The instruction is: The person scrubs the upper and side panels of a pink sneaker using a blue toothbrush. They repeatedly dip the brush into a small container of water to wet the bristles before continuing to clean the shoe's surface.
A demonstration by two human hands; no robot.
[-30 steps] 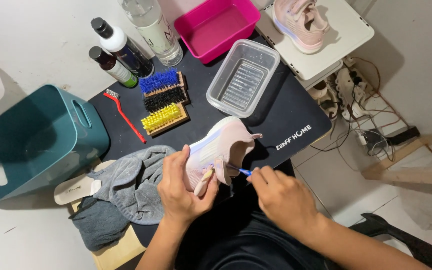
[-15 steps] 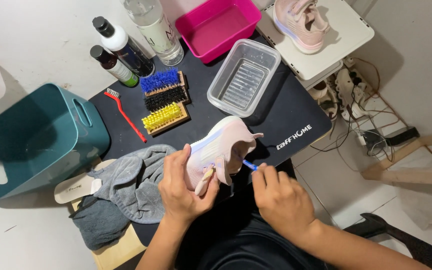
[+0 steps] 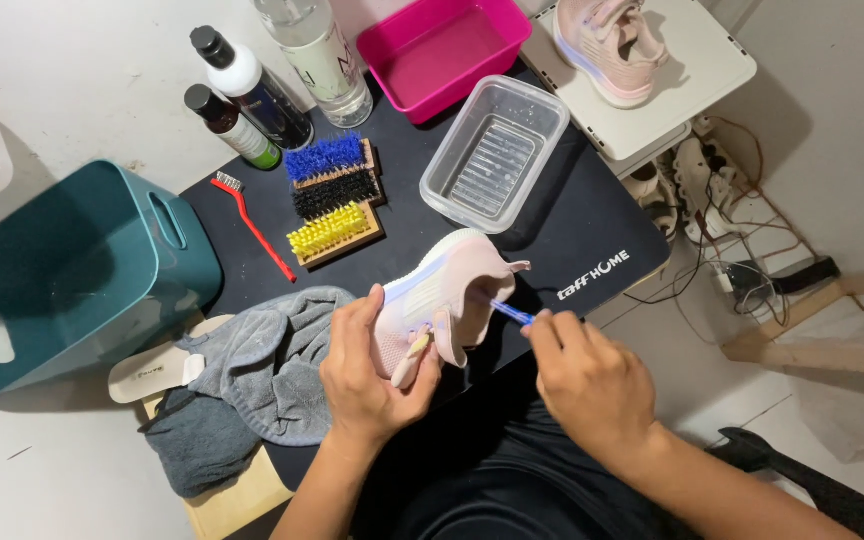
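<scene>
Both hands [image 3: 377,375] around pink sneaker [image 3: 447,290]

the right hand [image 3: 592,385] has pushed the blue brush [image 3: 512,312] further into the pink shoe [image 3: 447,290].

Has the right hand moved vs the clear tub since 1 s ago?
Cannot tell. The right hand sits at the same spot below the clear tub, blue brush at the pink shoe; any shift is too small to judge.

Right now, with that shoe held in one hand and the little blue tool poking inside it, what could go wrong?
The left hand grips the pink shoe in the air, so it might slip. The right hand pushes a thin blue-handled tool into the opening; a jab could mark the fabric.
</scene>
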